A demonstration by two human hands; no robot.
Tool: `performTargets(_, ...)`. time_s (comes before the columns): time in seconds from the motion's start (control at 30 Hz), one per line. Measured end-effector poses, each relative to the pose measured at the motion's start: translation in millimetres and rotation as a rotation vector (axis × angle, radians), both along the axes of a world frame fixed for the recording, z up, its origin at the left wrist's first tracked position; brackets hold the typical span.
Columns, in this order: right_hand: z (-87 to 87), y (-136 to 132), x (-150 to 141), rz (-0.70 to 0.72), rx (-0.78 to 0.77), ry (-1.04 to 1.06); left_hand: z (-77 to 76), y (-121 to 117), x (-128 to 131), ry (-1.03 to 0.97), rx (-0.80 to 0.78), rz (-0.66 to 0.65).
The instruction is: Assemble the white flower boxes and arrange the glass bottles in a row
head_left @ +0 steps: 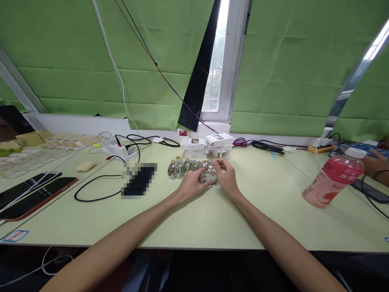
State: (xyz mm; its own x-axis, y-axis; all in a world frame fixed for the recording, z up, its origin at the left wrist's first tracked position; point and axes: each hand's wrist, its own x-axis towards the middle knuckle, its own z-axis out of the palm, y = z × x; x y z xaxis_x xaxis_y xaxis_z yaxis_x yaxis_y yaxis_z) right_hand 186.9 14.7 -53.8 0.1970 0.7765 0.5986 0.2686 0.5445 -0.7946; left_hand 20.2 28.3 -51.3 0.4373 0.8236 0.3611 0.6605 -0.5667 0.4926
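Observation:
In the middle of the table, my left hand (194, 181) steadies a small round glass bottle (209, 178), thumb and fingers around its side. It looks like a perfume bottle with a shiny neck on top. My right hand (226, 174) is at the bottle's upper right, thumb and forefinger pinched close to the neck; anything between those fingertips is too small to make out. Just behind and left of my left hand, several similar bottles (179, 167) stand in a row, partly overlapping. Behind them are stacked small white boxes (194, 144) with pictures on them.
A pink drink bottle (332, 178) stands right, near another person's hand (377, 164). On the left lie a blurred dark object (139, 180) with a cable, phones (42, 198), a beige soap-like piece (86, 166) and a power strip (120, 152). Cables (267, 147) run along the back.

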Motion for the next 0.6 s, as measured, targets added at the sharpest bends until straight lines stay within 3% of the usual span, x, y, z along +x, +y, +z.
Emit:
performTargets(0.3,-13.1,18,22,-0.219,0.013,-0.216,-2.7,2,0,0.01,0.0,0.022)
performTargets(0.6,-26.2,32,31,-0.182,-0.038,-0.344,-2.2,1,0,0.024,0.003,0.03)
